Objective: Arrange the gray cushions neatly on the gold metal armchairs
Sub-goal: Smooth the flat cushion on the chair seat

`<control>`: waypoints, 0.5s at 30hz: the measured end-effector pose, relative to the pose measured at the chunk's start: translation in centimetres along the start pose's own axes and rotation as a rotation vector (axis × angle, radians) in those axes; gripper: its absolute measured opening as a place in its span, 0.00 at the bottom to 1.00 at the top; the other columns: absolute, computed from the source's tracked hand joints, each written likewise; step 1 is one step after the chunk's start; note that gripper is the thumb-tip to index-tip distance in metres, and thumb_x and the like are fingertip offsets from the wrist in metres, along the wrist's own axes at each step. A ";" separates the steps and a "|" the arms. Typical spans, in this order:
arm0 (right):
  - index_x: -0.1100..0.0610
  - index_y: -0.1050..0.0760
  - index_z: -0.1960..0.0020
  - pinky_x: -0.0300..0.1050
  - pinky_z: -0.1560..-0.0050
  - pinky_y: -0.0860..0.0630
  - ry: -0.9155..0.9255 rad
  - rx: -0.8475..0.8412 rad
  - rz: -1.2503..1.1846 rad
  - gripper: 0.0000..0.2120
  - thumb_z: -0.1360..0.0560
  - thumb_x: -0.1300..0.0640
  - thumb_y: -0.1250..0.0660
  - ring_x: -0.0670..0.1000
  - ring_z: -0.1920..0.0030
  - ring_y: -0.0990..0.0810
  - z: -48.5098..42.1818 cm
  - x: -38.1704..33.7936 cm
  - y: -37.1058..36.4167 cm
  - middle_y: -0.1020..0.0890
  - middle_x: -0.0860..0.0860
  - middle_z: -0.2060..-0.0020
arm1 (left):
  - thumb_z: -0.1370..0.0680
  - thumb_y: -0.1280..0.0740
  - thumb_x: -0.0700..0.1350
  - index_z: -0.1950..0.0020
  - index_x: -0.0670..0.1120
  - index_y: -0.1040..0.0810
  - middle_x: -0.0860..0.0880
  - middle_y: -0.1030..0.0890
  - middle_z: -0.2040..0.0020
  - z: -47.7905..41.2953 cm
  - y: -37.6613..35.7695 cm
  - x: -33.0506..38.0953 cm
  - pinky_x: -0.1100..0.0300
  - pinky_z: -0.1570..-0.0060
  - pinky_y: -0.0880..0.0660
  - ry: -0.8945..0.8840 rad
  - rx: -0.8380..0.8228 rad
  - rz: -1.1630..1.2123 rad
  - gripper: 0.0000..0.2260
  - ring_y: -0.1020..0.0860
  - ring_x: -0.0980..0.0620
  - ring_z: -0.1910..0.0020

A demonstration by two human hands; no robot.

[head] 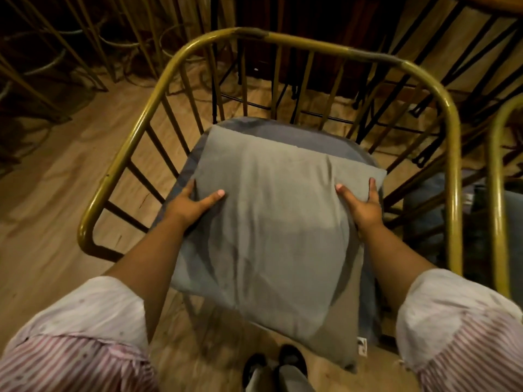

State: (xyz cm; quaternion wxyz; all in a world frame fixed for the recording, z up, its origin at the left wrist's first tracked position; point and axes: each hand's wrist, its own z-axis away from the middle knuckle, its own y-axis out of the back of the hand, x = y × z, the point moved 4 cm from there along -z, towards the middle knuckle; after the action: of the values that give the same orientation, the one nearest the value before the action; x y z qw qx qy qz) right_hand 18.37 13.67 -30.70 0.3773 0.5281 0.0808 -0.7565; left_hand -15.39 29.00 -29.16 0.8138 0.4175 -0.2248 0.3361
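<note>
1. A gray cushion (271,222) is held over the seat of a gold metal armchair (283,41), its far edge toward the chair's back and its near corner hanging past the seat's front edge
2. The left hand (192,205) clasps the cushion's left edge, thumb lying on top of the fabric, the other fingers wrapped round the side and mostly hidden
3. The right hand (365,205) clasps the right edge the same way, thumb on top, one finger stretched along the border
4. A darker seat pad (283,131) shows under the cushion's far edge
5. Striped rolled sleeves (464,329) cover both upper arms
6. A second gold chair frame (495,193) stands just beside on the right
7. The floor (42,222) is wooden
</note>
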 end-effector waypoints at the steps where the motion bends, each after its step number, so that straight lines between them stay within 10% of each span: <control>1: 0.44 0.51 0.23 0.53 0.30 0.35 0.000 -0.021 0.002 0.45 0.30 0.46 0.27 0.59 0.28 0.35 -0.2 0.0 0.3 0.37 0.53 0.25 | 0.33 0.31 0.65 0.23 0.55 0.46 0.48 0.39 0.23 0.2 -0.5 0.0 0.50 0.30 0.38 0.000 -0.004 0.005 0.44 0.37 0.42 0.26; 8: 0.48 0.55 0.22 0.51 0.32 0.36 -0.047 -0.142 0.109 0.47 0.30 0.48 0.27 0.58 0.26 0.39 0.1 3.7 0.7 0.42 0.52 0.23 | 0.51 0.29 0.75 0.23 0.58 0.49 0.49 0.40 0.22 -1.1 -0.5 -3.0 0.41 0.28 0.38 0.057 -0.031 -0.072 0.62 0.40 0.41 0.25; 15: 0.46 0.42 0.25 0.56 0.37 0.27 -0.130 -0.090 -0.063 0.46 0.36 0.42 0.24 0.57 0.36 0.26 0.9 6.2 1.0 0.28 0.52 0.31 | 0.39 0.26 0.64 0.23 0.53 0.46 0.48 0.35 0.25 -1.4 -2.0 -3.2 0.48 0.31 0.34 0.032 -0.104 0.062 0.51 0.33 0.43 0.29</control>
State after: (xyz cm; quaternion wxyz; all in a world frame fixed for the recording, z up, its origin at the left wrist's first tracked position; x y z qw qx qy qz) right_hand 17.43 9.52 -35.37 0.3810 0.4576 0.1068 -0.7962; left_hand -15.95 28.21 -33.04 0.8270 0.3620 -0.2418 0.3557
